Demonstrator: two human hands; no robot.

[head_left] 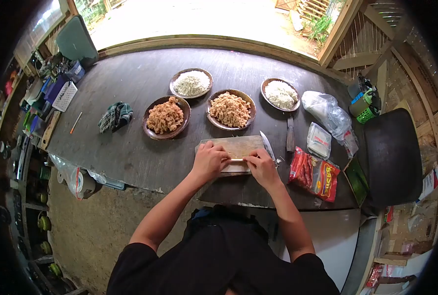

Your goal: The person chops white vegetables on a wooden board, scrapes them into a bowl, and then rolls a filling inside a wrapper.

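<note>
Head view — slim pale piece (237, 160) lies crosswise, long axis left-to-right.

Four plates (166, 136), one cutting board (241, 144)

Cutting board (238, 141): on the table (140, 162), at its near edge, before the person;
Thin strip (236, 160): across the board, between the left hand (211, 158) and the right hand (261, 166);
Knife (266, 143): along the board's right edge;
Front bowls: left front bowl (167, 135) and right front bowl (229, 128) side by side, behind the board;
Rear bowls: left rear bowl (190, 96) behind the front pair; right rear bowl (265, 100) farther right;
Cloth (115, 116): left of the left front bowl; pen (76, 123) farther left;
Packets: sausage packets (313, 174) right of the board; flat packet (319, 141) behind them; plastic bag (333, 115) behind that;
Chair (393, 155): right of the table.
</note>
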